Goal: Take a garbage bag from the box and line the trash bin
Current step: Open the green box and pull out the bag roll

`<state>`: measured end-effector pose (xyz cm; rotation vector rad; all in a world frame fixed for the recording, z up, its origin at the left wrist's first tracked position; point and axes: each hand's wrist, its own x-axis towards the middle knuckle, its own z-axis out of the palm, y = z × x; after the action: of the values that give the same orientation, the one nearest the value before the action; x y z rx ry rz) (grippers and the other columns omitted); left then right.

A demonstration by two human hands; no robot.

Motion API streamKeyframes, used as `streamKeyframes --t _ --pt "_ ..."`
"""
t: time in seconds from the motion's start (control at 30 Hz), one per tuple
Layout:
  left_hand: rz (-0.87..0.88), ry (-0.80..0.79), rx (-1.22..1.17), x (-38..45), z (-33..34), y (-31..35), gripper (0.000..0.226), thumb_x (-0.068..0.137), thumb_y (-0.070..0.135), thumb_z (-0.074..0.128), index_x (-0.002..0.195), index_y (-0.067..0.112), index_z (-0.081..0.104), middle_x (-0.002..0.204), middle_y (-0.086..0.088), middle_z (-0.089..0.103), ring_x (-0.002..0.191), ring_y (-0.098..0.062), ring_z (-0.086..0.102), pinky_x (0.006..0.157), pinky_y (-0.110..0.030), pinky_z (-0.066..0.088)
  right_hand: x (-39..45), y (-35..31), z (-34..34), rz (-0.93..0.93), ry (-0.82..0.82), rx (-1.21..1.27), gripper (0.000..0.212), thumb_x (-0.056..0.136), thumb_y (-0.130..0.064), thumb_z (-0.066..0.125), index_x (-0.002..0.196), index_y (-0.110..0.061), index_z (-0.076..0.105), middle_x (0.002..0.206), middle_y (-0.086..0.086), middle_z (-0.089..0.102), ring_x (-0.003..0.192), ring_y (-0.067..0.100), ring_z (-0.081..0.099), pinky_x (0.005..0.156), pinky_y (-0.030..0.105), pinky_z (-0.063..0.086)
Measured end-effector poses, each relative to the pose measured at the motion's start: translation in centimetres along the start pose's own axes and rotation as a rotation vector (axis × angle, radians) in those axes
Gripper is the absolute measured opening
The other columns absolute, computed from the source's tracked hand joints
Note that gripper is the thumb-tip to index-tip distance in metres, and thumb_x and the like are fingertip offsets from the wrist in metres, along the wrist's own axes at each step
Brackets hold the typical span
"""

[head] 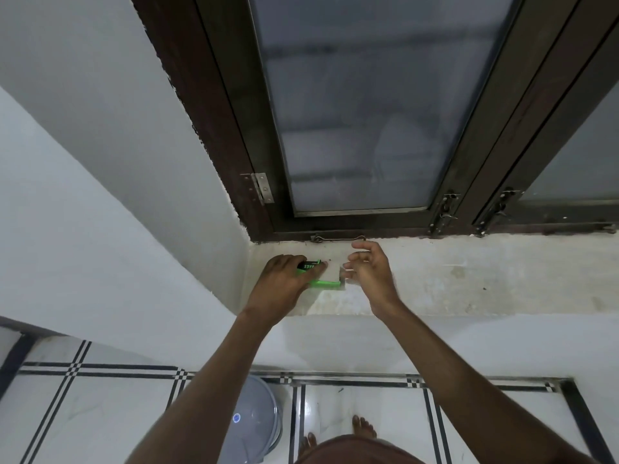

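Note:
A small green and black garbage bag box [321, 277] lies on the white window sill [452, 276], near its left corner. My left hand [283, 284] presses down on the box's left part and holds it. My right hand [368, 266] hovers at the box's right end, where a pale flap stands open, with its fingers apart and curled. Whether those fingers pinch a bag I cannot tell. Down on the floor, a grey trash bin [249, 426] with a lid shows between my forearms, at the lower left.
A dark-framed window [361, 128] with frosted glass rises behind the sill, with a hook latch [336, 238] at its base. White walls close the left side. Below is a white tiled floor [100, 413] with black lines, and my bare feet [363, 428].

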<state>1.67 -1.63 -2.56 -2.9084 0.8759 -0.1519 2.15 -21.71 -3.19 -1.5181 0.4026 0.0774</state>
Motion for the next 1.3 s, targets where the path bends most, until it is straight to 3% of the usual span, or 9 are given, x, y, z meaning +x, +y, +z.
streamKeyframes --t 0.07,0.17,0.3,0.43,0.7,0.93,1.03,1.13,1.3 --pt "0.012 -0.002 -0.041 0.2 -0.5 -0.2 0.060 0.075 0.023 0.081 0.130 0.029 0.060 0.109 -0.009 0.069 0.094 -0.031 0.066 0.082 -0.041 0.056 0.1 0.6 -0.7 0.035 0.021 -0.009 0.026 0.091 0.006 0.050 0.106 -0.010 0.064 0.092 0.007 0.065 0.088 0.024 0.068 0.082 0.035 0.060" --pt "0.053 0.048 -0.039 1.0 -1.7 -0.7 0.052 0.072 0.026 0.083 0.121 0.026 0.066 0.108 -0.007 0.069 0.093 -0.029 0.065 0.079 -0.039 0.056 0.0 0.8 -1.1 0.113 -0.142 -0.015 0.017 0.096 -0.003 0.054 0.106 -0.003 0.068 0.094 0.010 0.069 0.088 0.020 0.068 0.086 0.034 0.059" --pt "0.167 0.093 0.057 2.7 -4.4 -1.1 0.050 0.068 0.025 0.086 0.115 0.023 0.071 0.110 -0.008 0.070 0.101 -0.030 0.065 0.083 -0.040 0.055 0.1 0.0 -0.8 0.209 -0.210 0.154 0.021 0.101 -0.008 0.051 0.116 -0.001 0.064 0.098 0.007 0.068 0.085 0.014 0.068 0.084 0.031 0.060" --pt "0.244 0.088 0.156 4.1 -6.4 -1.3 0.049 0.071 0.021 0.084 0.118 0.021 0.070 0.112 -0.010 0.069 0.104 -0.032 0.064 0.087 -0.041 0.053 0.5 -0.5 -0.9 0.262 -0.225 0.363 0.027 0.103 -0.005 0.043 0.124 -0.004 0.060 0.115 0.015 0.069 0.104 0.027 0.069 0.089 0.036 0.059" --pt "0.191 0.108 0.079 4.4 -8.0 -2.0 0.054 0.071 0.023 0.085 0.122 0.019 0.068 0.116 -0.013 0.068 0.106 -0.034 0.063 0.086 -0.044 0.053 0.9 -0.6 -1.6 0.159 -0.312 0.280 0.034 0.095 0.001 0.060 0.128 -0.009 0.059 0.120 0.014 0.070 0.110 0.025 0.069 0.098 0.038 0.054" --pt "0.021 0.091 -0.124 2.6 -4.8 -2.2 0.049 0.087 0.028 0.068 0.135 0.025 0.056 0.130 -0.005 0.060 0.118 -0.030 0.054 0.094 -0.040 0.047 1.3 -1.5 -4.0 0.064 -0.161 0.137 0.024 0.091 -0.009 0.068 0.115 -0.006 0.064 0.112 0.016 0.072 0.098 0.024 0.073 0.088 0.038 0.060" --pt "-0.026 0.075 -0.225 1.1 -2.3 -1.9 0.048 0.084 0.028 0.072 0.130 0.025 0.059 0.121 -0.002 0.063 0.108 -0.028 0.060 0.087 -0.038 0.050 1.4 -1.4 -6.2 0.074 -0.091 0.207 0.012 0.094 -0.005 0.063 0.105 -0.006 0.065 0.106 0.016 0.072 0.090 0.020 0.073 0.080 0.034 0.062" --pt "-0.053 0.068 -0.277 0.4 -0.7 -0.8 0.048 0.083 0.028 0.072 0.128 0.027 0.056 0.115 0.001 0.064 0.097 -0.025 0.062 0.081 -0.036 0.051 1.3 -1.2 -7.7 0.070 -0.073 0.215 0.011 0.095 -0.003 0.060 0.099 -0.012 0.066 0.103 0.013 0.071 0.093 0.020 0.072 0.086 0.038 0.060" --pt "-0.137 0.111 -0.274 0.5 0.6 -0.1 0.049 0.080 0.027 0.075 0.125 0.027 0.056 0.112 0.001 0.063 0.094 -0.025 0.061 0.078 -0.036 0.051 1.1 -1.3 -9.1 0.026 0.034 0.282 0.017 0.098 -0.004 0.055 0.108 -0.010 0.067 0.104 0.007 0.071 0.094 0.016 0.071 0.086 0.033 0.060"
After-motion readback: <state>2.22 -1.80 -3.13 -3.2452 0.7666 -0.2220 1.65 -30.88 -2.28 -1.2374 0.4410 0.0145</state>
